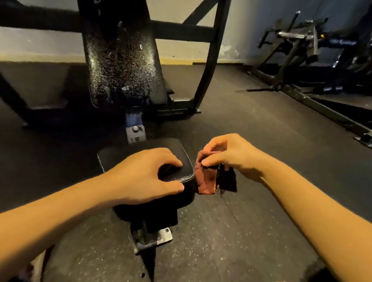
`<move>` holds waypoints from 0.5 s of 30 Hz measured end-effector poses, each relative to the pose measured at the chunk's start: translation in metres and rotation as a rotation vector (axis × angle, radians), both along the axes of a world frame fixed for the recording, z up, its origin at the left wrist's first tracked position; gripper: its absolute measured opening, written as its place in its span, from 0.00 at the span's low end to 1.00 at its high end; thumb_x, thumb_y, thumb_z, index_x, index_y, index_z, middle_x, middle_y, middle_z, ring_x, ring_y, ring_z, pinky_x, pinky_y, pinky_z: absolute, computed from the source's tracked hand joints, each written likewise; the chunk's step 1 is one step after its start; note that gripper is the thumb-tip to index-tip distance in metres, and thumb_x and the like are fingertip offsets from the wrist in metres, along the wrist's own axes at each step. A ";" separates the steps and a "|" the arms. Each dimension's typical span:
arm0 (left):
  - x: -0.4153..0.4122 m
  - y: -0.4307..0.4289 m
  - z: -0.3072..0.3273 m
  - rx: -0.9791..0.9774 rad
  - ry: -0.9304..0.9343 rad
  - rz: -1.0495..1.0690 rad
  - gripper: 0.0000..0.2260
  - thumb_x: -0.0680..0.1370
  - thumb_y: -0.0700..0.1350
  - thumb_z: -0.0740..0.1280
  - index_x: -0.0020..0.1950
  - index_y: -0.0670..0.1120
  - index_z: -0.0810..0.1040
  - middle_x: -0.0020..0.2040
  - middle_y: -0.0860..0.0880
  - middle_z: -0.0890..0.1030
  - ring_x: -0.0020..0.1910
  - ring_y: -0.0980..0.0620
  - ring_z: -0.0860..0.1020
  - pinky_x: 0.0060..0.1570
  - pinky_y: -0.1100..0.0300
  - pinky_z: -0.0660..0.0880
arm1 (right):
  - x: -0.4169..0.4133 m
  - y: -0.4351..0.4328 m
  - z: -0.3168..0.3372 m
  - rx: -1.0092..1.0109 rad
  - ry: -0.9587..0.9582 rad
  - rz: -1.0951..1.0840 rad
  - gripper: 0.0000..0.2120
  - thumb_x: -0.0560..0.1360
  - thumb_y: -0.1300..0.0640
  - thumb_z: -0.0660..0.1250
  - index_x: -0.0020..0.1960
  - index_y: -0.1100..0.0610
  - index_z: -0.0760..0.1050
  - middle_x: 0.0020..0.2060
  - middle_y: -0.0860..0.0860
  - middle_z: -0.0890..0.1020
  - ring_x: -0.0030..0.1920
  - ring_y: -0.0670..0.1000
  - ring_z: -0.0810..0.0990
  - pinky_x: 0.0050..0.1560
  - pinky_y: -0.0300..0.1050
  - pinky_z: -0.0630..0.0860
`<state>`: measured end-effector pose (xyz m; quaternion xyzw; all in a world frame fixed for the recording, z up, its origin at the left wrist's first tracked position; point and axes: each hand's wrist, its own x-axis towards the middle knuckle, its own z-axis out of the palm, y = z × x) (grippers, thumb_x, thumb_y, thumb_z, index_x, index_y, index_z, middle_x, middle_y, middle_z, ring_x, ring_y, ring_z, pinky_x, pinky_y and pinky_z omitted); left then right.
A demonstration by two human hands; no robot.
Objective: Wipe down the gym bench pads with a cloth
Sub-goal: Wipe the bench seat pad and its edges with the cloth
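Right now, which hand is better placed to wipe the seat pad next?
The right hand: it pinches the red cloth just beside the right edge of the seat pad. The left hand holds no cloth; it grips the pad's near corner.

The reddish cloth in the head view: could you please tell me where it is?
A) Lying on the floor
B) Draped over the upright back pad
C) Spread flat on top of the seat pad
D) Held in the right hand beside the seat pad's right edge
D: the right hand pinches the cloth, which hangs beside the right edge of the seat pad, while the left hand holds the pad's near corner.
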<state>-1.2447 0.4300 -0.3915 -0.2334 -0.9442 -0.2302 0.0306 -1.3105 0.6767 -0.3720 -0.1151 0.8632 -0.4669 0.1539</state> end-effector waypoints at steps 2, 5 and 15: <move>0.014 0.011 -0.008 -0.017 0.070 0.094 0.33 0.69 0.75 0.60 0.65 0.58 0.79 0.59 0.63 0.79 0.58 0.63 0.76 0.59 0.59 0.76 | -0.002 0.001 -0.024 -0.150 -0.023 -0.046 0.06 0.70 0.64 0.77 0.46 0.56 0.86 0.46 0.57 0.87 0.47 0.52 0.84 0.55 0.52 0.78; 0.029 0.026 -0.014 -0.100 0.193 0.224 0.33 0.71 0.75 0.59 0.67 0.56 0.80 0.63 0.61 0.80 0.61 0.58 0.78 0.61 0.56 0.76 | 0.001 -0.006 -0.058 -0.274 -0.047 -0.154 0.06 0.74 0.61 0.74 0.49 0.53 0.87 0.46 0.51 0.88 0.49 0.50 0.85 0.54 0.46 0.81; 0.039 0.049 -0.007 -0.217 0.284 0.380 0.25 0.74 0.69 0.66 0.60 0.53 0.85 0.56 0.60 0.82 0.55 0.59 0.78 0.54 0.59 0.74 | 0.069 -0.011 -0.090 -0.640 0.106 -0.198 0.09 0.78 0.62 0.70 0.52 0.49 0.82 0.46 0.45 0.85 0.49 0.44 0.83 0.49 0.38 0.79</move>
